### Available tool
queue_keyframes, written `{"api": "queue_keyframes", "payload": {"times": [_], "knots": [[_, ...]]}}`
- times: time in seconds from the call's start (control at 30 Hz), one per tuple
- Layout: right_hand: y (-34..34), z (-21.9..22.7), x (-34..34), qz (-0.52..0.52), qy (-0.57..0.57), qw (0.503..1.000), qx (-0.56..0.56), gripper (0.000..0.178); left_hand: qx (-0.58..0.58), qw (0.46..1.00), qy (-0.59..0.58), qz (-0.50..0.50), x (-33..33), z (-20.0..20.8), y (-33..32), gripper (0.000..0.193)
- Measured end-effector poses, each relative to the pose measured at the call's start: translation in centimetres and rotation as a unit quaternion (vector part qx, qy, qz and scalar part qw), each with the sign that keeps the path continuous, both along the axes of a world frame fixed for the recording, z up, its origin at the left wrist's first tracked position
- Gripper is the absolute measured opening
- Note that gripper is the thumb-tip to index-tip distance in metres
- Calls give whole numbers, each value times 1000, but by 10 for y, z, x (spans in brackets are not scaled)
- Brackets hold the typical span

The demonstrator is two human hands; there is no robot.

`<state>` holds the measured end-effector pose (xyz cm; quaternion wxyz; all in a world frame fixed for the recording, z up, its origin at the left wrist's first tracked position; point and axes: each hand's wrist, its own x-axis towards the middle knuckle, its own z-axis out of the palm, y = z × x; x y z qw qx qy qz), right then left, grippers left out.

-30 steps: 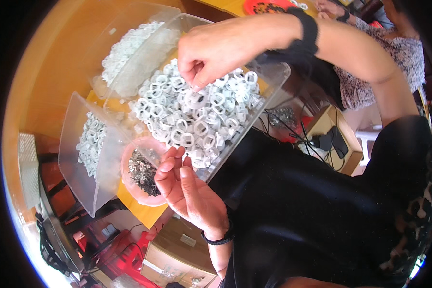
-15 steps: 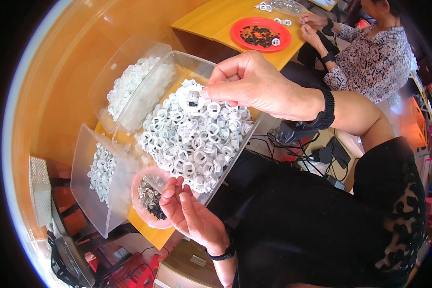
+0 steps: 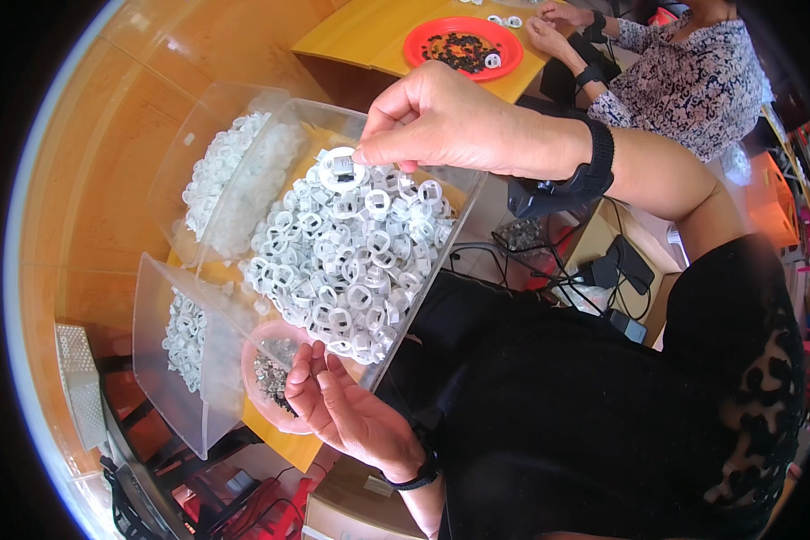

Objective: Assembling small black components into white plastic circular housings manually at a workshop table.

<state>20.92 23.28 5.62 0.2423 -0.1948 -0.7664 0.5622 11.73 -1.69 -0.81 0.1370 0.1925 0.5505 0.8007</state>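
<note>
My right hand [image 3: 459, 121] is closed, thumb and forefinger pinching the edge of a white round plastic part [image 3: 333, 180] with a grey block in its middle. It hangs over a big heap of similar white ring-shaped parts [image 3: 346, 270] in a clear plastic bin [image 3: 432, 270]. Lower down, my left hand [image 3: 355, 418] is turned palm up, its fingers loosely bent and apart; I make out nothing in it. Beside its fingertips sits a pink bowl [image 3: 254, 396] of small metallic and dark pieces [image 3: 274, 378], partly hidden by the hand.
Two more clear bins, one with whitish pieces [image 3: 229, 171] and one with white parts [image 3: 184, 337], adjoin the big bin. At another yellow table [image 3: 360, 40], a person [image 3: 684, 81] works by a red plate [image 3: 414, 49] of black bits. Black cables [image 3: 504, 261] hang at the right.
The view has shifted a little, so the far table sits higher. My right hand still pinches the white part, which now shows more face-on. The left hand stays by the pink bowl.
</note>
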Motion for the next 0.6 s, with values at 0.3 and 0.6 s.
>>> {"api": "queue_keyframes", "payload": {"times": [0.3,0.6], "knots": [[19,27,-10,212,-41,933,289,18,7,1000,-3,-1,-2,1,-1,21],[23,70,-29,325,-146,839,411,31,7,1000,-10,-15,-1,0,-1,23]]}}
